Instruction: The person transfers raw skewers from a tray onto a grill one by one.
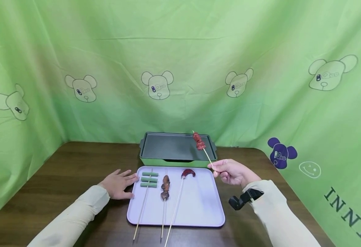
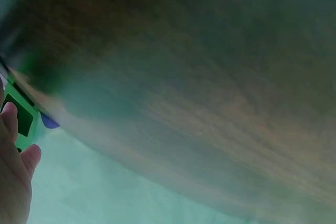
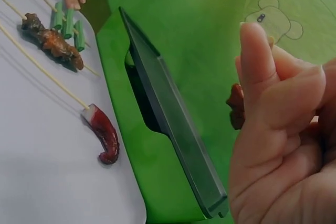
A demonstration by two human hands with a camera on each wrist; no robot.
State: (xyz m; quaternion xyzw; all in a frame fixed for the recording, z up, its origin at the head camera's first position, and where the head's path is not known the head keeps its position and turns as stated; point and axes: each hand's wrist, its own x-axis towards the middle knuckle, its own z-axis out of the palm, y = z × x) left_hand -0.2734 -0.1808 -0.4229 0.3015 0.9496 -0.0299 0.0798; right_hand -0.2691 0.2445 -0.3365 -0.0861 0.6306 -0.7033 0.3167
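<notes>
My right hand [image 1: 231, 171] pinches the stick of a skewer with red meat chunks [image 1: 199, 141], raised over the right side of a grill [image 1: 168, 146]. In the right wrist view, that hand's fingers hide most of this skewer. My left hand [image 1: 118, 185] lies with fingers spread beside the lilac tray [image 1: 203, 209], its fingertips at the tray's left edge. Across the tray lie a skewer of green vegetable pieces [image 1: 148, 179], a browned meat skewer [image 1: 165, 188] and a dark red tentacle skewer [image 1: 188, 172]. Their sticks reach past the tray's front edge.
The grill has a dark flat plate and a green base, and stands directly behind the tray on a brown wooden table [image 1: 75, 171]. Green printed cloth [image 1: 192, 113] hangs around the back and sides. A black strap with a camera [image 1: 245, 199] sits on the right wrist.
</notes>
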